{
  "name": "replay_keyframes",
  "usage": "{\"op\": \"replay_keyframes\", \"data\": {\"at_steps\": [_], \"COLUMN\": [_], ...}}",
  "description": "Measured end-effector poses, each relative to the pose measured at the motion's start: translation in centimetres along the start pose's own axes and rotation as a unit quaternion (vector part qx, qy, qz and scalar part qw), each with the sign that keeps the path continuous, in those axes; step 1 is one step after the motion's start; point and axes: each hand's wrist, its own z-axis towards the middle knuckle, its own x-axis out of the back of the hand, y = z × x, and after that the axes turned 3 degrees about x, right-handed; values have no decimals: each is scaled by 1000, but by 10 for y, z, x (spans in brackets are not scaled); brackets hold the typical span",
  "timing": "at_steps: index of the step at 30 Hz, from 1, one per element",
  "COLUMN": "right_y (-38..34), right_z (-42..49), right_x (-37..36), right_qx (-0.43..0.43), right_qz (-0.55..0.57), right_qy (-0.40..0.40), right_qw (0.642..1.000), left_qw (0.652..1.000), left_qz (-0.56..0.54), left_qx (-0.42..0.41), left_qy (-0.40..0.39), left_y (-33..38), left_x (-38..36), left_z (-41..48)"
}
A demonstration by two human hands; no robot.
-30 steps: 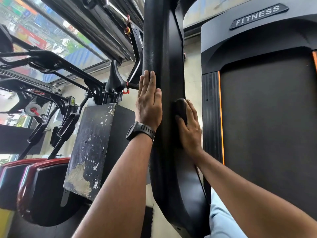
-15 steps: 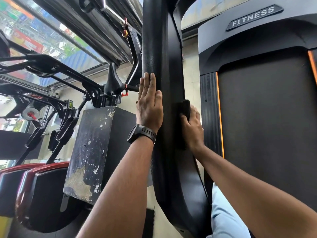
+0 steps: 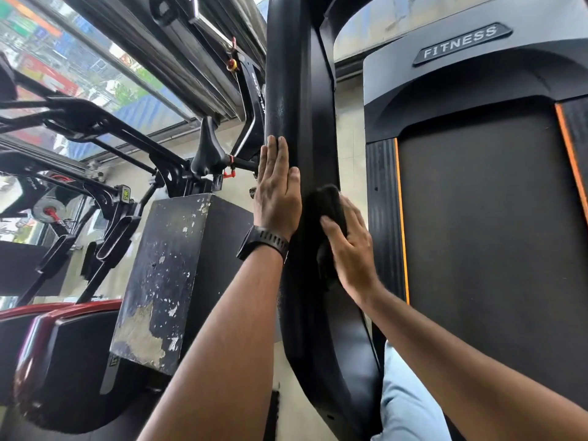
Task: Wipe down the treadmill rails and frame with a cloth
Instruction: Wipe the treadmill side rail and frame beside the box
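Black upright: the treadmill frame post I am wiping; it runs top to bottom through the middle of the view.
Wiping cloth: dark and bunched against the upright's right edge, under my right hand. I cannot trace its lower end against the black paint.
My right hand: fingers curled over the cloth, thumb stretched toward the upright's face.
My left hand: flat on the upright's left side, fingers straight and pressed together, watch on the wrist.
Since half a second ago: the cloth has come off the edge a little, onto the face; my left hand has stayed put.
Running belt: right of the upright.
Chipped box: left of the upright.
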Motion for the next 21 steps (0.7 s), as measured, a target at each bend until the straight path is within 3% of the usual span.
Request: {"op": "replay_keyframes", "data": {"at_steps": [2, 6, 11, 15, 19, 21], "right_y": [-9, -14, -28, -24, -39, -40], "right_z": [-1, -10, 2, 20, 18, 37], "right_x": [-9, -15, -18, -12, -19, -19], "right_qx": [25, -7, 85, -24, 92, 68], "right_qz": [-27, -75, -127, -120, -138, -141], "right_qy": [-8, 17, 3, 4, 5, 7], "right_qw": [999, 997, 988, 992, 986, 988], "left_qw": [1000, 1000, 1000, 1000, 999, 999], "left_qz": [4, 5, -16, -14, -20, -18], "left_qx": [0, 2, 5, 0, -2, -10], "left_qy": [-3, -3, 13, 28, 34, 38], "left_y": [-2, -7, -10, -10, -11, -11], "left_x": [0, 1, 3, 1, 2, 2], "left_z": [-12, -38, -46, -45, -44, -44]}}
